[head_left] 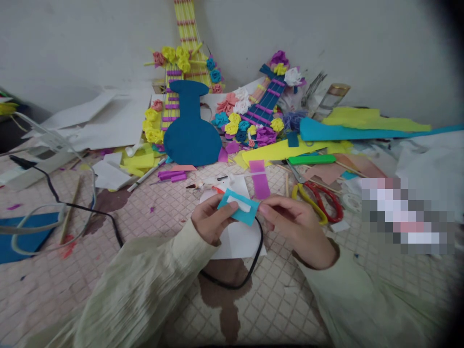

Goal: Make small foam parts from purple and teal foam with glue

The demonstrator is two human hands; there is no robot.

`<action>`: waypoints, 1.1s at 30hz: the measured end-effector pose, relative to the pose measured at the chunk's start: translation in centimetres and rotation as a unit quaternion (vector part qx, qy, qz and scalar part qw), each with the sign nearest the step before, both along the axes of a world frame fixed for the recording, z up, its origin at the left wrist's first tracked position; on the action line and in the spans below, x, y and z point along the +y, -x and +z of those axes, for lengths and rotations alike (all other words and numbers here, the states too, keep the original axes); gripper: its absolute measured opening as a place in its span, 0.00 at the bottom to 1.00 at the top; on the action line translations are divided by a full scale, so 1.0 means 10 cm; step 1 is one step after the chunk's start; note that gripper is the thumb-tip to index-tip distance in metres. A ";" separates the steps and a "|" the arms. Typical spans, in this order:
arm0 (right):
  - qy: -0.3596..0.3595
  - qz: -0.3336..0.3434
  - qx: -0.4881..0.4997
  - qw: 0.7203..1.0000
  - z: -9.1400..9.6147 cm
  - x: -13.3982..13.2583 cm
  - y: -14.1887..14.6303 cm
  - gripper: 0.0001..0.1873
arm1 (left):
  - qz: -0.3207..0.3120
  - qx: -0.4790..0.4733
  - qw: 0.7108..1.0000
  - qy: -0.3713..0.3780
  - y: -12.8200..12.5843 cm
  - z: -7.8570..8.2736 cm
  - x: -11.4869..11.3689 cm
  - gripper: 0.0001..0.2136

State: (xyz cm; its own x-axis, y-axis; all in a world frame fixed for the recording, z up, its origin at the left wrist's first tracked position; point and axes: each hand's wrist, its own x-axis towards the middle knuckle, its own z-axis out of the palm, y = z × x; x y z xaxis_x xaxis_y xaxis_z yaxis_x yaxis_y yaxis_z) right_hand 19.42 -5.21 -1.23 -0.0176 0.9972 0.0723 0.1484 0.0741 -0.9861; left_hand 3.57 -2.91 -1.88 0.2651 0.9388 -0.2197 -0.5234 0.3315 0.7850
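A small light-blue paper piece (pixel 247 219) with a narrower white strip (pixel 242 204) lying on it is held up over the table's middle. My left hand (pixel 212 222) pinches it from the left, thumb pressed on the white strip and fingers behind. At its right edge my right hand (pixel 295 227) has thumb and forefinger closed together on the paper's corner. Under the hands lies a white sheet (pixel 235 244). Just beyond them is a white glue gun (pixel 235 182), partly hidden, and a purple paper strip (pixel 260 186).
A dark-blue guitar-shaped cutout (pixel 192 140) leans at the back, beside decorated paper instruments (pixel 264 106). Scissors with red and yellow handles (pixel 326 205) and a green cutter (pixel 311 159) lie right. A black cable (pixel 250 275) loops near me; a power strip (pixel 36 166) sits left.
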 end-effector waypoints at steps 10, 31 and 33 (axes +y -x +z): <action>-0.055 0.039 -0.060 0.996 -0.07 -0.06 0.02 0.11 | -0.035 0.143 0.980 -0.131 0.02 -0.03 -0.04 0.09; -0.030 -0.103 0.117 0.987 -0.04 0.00 0.03 0.10 | -0.019 0.444 0.709 -0.548 0.10 -0.03 -0.12 0.12; -0.052 -0.094 0.075 0.991 -0.04 -0.05 0.05 0.10 | -0.016 0.467 0.732 -0.496 0.10 -0.05 -0.12 0.09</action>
State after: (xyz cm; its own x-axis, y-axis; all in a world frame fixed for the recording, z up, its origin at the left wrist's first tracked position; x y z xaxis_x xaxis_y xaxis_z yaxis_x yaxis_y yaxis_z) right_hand 18.91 -5.67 -1.65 0.1861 0.9688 0.1635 0.0224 0.1621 -0.9865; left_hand 2.60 -4.16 -2.33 0.4590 0.7555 0.4675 0.3897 -0.6441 0.6582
